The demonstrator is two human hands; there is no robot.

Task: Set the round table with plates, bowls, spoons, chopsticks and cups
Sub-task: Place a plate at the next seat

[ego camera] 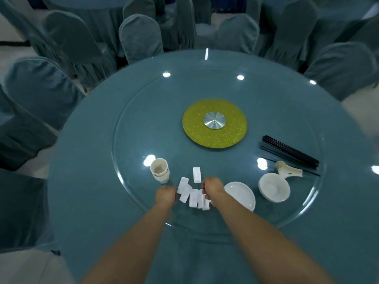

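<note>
On the glass turntable [131, 128] lie several small white rectangular chopstick rests [193, 198] in a loose cluster, with one rest [196, 174] apart behind them. My right hand [211, 187] is curled over the cluster's right end and grips a rest. My left hand [165, 195] is curled at the cluster's left edge; its fingers are hidden. A stack of cream cups [160, 170] stands to the left. White plates [242, 196], bowls [273, 187], spoons [288, 171] and black chopsticks [291, 152] lie to the right.
The round table [86, 160] has a teal cloth. A yellow glitter disc with a metal hub [214, 120] marks the turntable's centre. Teal-covered chairs [141, 37] ring the far and left sides. Another covered table stands behind.
</note>
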